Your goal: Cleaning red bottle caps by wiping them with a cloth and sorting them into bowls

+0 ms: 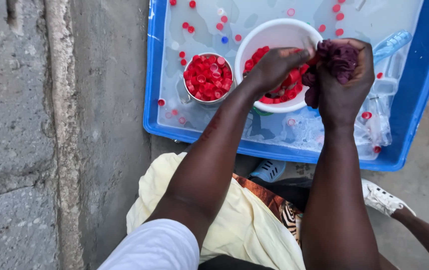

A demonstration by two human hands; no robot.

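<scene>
Holding one cloth (338,60), two hands.

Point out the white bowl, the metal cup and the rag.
White bowl (269,31), head view, on its bare far rim.
Metal cup (229,92), head view, on its right rim.
Rag (339,57), head view, on the bunched cloth in the right hand.

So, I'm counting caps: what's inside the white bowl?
The white bowl holds red bottle caps. The left hand reaches in over them and the right hand, gripping a dark purple cloth, covers the right rim, hiding any caps beneath.
</scene>
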